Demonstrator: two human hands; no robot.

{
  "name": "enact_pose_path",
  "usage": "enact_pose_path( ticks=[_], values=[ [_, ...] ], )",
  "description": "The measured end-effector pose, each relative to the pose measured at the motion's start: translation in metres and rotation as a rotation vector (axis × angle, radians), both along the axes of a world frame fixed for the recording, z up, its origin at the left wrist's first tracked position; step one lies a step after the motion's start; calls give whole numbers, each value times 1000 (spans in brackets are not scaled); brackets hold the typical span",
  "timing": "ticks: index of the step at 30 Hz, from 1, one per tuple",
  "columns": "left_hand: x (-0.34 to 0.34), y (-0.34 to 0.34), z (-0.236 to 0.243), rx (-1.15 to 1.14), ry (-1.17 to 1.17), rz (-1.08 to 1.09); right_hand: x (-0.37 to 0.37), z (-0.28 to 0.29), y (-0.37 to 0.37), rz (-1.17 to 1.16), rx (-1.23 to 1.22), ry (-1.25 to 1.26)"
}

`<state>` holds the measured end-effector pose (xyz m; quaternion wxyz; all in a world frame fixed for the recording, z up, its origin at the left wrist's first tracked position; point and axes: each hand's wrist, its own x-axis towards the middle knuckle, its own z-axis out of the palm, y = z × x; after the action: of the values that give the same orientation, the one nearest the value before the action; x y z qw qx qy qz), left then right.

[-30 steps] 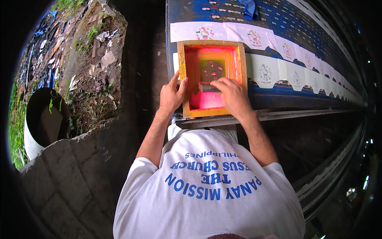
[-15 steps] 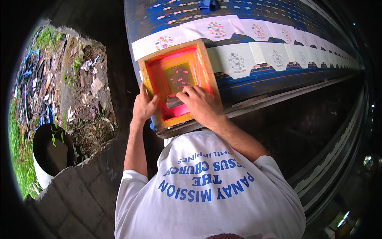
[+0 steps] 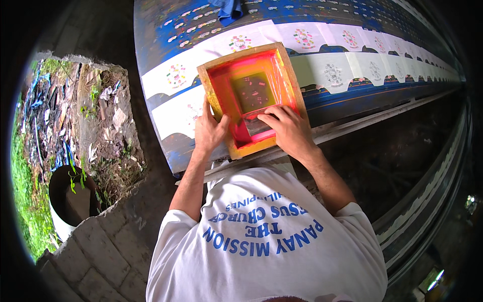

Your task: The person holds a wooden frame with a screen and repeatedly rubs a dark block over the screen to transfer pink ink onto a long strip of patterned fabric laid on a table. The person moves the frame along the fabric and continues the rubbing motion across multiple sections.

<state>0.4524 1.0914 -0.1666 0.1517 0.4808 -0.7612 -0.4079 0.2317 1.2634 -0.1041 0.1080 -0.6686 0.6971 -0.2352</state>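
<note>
Lying askew near the edge of a blue, paint-spotted table (image 3: 347, 98) is a wooden-framed screen (image 3: 240, 57), smeared pink and orange inside. The left hand (image 3: 211, 130) grips its left rail; the right hand (image 3: 288, 128) grasps a dark squeegee (image 3: 257, 127) within, partly hidden by the fingers. What lies beneath the frame is largely covered. White sheets (image 3: 158, 83) in two rows recede rightward into gloom, their tiny captions unreadable. A blue cloth (image 3: 230, 11) is cut off above. Blue lettering, legible but creased, arcs across the white shirt (image 3: 264, 267). Debris-strewn ground (image 3: 113, 126) shows beyond a block wall (image 3: 108, 246).
</note>
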Motion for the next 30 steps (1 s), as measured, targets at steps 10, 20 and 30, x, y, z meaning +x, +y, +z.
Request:
enact_pose_path(
  ticks=[10,20,30],
  values=[
    [-49,15,-12,111,46,-37,-47,-16,24,-37,8,-34],
    [-47,15,-9,133,63,-34,-50,-11,20,1,24,15],
    [-49,19,-12,58,76,-29,-101,-5,-54,103,39,-138]
  ],
)
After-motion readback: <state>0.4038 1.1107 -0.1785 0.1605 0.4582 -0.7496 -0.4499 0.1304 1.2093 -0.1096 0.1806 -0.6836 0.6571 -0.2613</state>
